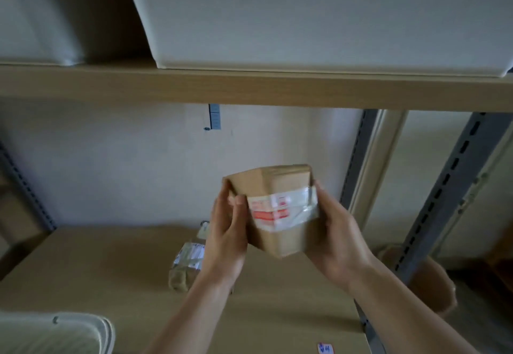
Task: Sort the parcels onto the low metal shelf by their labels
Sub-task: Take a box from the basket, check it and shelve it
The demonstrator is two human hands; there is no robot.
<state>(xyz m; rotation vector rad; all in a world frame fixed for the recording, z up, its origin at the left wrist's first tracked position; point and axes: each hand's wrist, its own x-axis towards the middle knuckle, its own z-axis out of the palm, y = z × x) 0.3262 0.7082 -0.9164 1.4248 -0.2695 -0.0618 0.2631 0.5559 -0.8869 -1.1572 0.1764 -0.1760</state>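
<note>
Shelf board point(116, 270), 2 hands holding parcel point(277, 209)

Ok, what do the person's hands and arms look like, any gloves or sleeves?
Both hands are bare: no gloves, rings or watch show on the left hand or the right hand. The forearms are uncovered down to the frame edge, so no sleeves show.
</note>
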